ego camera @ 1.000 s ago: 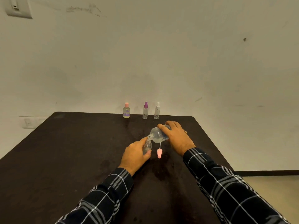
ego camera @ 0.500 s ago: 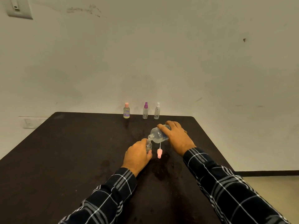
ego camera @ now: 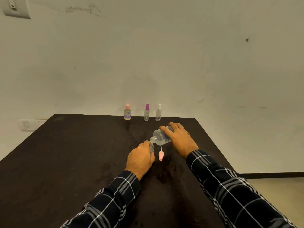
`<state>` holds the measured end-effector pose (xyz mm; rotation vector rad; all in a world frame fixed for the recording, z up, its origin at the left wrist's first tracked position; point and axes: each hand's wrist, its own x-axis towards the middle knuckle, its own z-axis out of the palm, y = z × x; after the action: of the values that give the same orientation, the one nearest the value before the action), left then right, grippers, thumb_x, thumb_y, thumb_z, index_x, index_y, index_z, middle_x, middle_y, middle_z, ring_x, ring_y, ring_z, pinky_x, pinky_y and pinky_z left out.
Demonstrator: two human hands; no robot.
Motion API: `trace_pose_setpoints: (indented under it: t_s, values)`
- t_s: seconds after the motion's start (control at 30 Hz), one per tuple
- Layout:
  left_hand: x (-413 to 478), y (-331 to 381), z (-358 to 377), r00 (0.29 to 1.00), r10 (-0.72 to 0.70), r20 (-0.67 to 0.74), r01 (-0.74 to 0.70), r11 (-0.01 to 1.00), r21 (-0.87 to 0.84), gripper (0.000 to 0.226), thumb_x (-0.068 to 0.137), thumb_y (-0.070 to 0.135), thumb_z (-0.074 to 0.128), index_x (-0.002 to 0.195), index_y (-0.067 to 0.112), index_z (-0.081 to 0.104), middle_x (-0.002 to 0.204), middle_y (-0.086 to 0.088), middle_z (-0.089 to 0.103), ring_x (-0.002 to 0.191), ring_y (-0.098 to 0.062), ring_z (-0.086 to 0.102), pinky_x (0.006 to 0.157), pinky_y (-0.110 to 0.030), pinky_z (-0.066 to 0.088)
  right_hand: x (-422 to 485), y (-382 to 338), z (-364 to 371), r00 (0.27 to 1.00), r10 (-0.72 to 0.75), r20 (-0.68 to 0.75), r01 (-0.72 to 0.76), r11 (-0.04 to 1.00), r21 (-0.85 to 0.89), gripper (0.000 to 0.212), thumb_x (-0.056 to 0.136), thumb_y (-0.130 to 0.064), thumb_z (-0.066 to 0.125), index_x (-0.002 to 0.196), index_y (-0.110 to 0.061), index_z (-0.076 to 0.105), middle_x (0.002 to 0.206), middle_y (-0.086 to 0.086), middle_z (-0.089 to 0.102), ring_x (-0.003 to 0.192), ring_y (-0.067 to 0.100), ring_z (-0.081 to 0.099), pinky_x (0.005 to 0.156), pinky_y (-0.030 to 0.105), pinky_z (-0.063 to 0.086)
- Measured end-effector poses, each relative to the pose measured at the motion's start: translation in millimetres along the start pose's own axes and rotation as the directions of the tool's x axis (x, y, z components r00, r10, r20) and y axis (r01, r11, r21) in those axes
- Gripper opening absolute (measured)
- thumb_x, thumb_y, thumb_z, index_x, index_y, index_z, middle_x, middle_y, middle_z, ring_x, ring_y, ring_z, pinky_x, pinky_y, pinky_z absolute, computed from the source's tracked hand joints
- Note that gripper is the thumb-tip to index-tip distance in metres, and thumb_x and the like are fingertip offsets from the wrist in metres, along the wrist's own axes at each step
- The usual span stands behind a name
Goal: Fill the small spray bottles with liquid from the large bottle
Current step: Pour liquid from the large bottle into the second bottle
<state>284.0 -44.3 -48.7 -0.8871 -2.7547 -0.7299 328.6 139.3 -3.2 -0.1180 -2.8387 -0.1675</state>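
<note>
Change since a second ago is showing mostly in my left grip [ego camera: 140, 159]: it is now curling more fully around the small spray bottle [ego camera: 151, 148], covering much of the clear body that was showing before, and keeping it upright near the middle of the table [ego camera: 65, 162]; whether its base is touching the table I cannot tell. My right grip [ego camera: 179, 137] is staying where it was, clamping the large bottle [ego camera: 160, 137] from above and tilting it down to the left, its open neck sitting right at the small bottle's mouth. Whether liquid is running I cannot tell. The pink spray cap [ego camera: 160, 155], with its thin white tube pointing away from me, is still lying just right of my left grip, below the large bottle. The table is dark and is showing dull smudges around my grips. At its far edge three bottles are standing in a row, apart from one another: a pink-capped bottle [ego camera: 127, 112], a purple-capped spray bottle [ego camera: 146, 112] and a white-capped spray bottle [ego camera: 158, 112]. Behind them a pale, scuffed wall [ego camera: 164, 63] is rising, carrying a switch plate [ego camera: 14, 7] at the upper left and a socket [ego camera: 29, 125] low on the left. A dark skirting [ego camera: 271, 175] is running above a beige floor [ego camera: 279, 195] on the right.
</note>
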Motion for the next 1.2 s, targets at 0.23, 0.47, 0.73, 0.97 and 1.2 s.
trace_pose_setpoints:
  t_s: [0.23,0.47,0.73,0.97,1.2]
  values:
    - [1.2,1.2,-3.7,1.000,-0.004,0.017,0.004,1.000,0.001,0.033,0.101,0.037,0.052,0.127,0.018,0.051,0.120,-0.004,0.063,0.103,-0.025,0.067,0.078,-0.035,0.050,1.2,0.6,0.0,1.000,-0.004,0.002,0.004,1.000,-0.016,0.081,0.088,-0.015,0.075,0.151,-0.035,0.027,0.155,0.012,0.030,0.146,0.035,0.024,0.112,0.055,0.040]
    - [2.5,2.3,-4.5,0.999,-0.007,0.032,0.007,1.000,0.001,0.035,0.100,0.038,0.053,0.130,0.019,0.050,0.120,-0.004,0.063,0.103,-0.024,0.066,0.078,-0.033,0.050,-0.2,2.6,0.4,1.000,-0.002,0.002,0.002,1.000,-0.019,0.081,0.088,-0.015,0.074,0.151,-0.035,0.027,0.155,0.011,0.030,0.146,0.035,0.024,0.112,0.055,0.040]
    - [2.4,0.6,-4.4,0.999,-0.008,0.032,0.008,1.000,-0.008,0.034,0.099,0.038,0.054,0.128,0.020,0.051,0.119,-0.003,0.063,0.102,-0.025,0.066,0.080,-0.036,0.052,-2.7,1.7,3.5,0.999,0.029,0.021,-0.030,0.998,0.046,0.081,0.089,-0.011,0.072,0.151,-0.035,0.025,0.156,0.011,0.026,0.145,0.033,0.022,0.113,0.055,0.038]
    - [1.6,0.0,-4.7,1.000,-0.005,0.025,0.005,1.000,-0.005,0.035,0.099,0.039,0.055,0.129,0.020,0.051,0.119,-0.002,0.063,0.103,-0.025,0.067,0.081,-0.036,0.052,-3.7,0.8,6.0,0.999,0.038,0.016,-0.040,0.995,0.097,0.078,0.089,-0.009,0.070,0.151,-0.033,0.028,0.154,0.010,0.030,0.144,0.034,0.024,0.114,0.054,0.038]
    - [2.1,0.6,-4.2,1.000,0.001,0.023,-0.001,1.000,-0.021,0.035,0.099,0.039,0.054,0.130,0.021,0.051,0.118,-0.002,0.063,0.101,-0.023,0.067,0.082,-0.036,0.054,-4.1,3.2,7.3,0.999,0.049,0.020,-0.051,0.993,0.107,0.078,0.090,-0.012,0.071,0.151,-0.035,0.027,0.155,0.009,0.028,0.145,0.033,0.023,0.116,0.052,0.036]
